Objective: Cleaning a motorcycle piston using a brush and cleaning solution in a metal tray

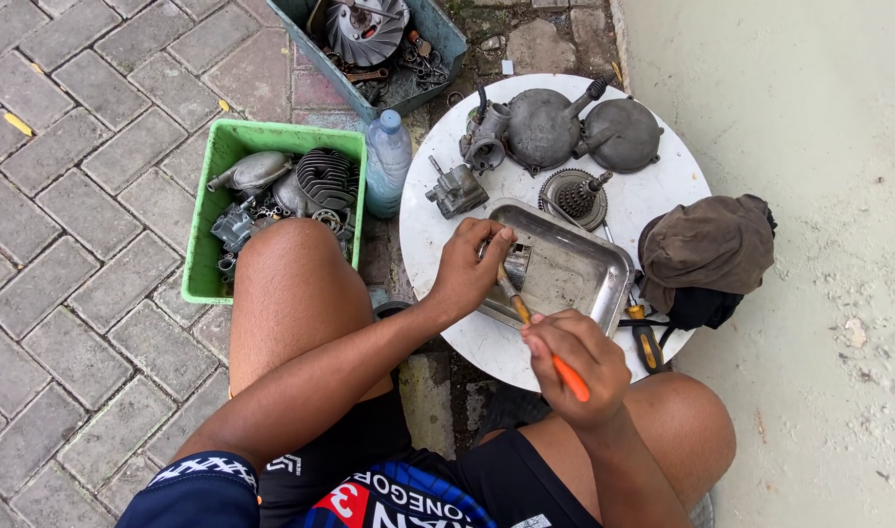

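L hand grips small part at steel tray edge, R hand clenches orange-handled brush (table rim crowded w/ parts).

Left forearm ran from the lower left of the frame up toward centre, its left hand curled with fingers bent downward, thumb extended right. Right hand, just below centre, was closed in a fist, knuckles up, its forearm descending to the lower edge.

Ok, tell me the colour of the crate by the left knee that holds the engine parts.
Bright green. The crate shows best in the head view, left of the white round table.
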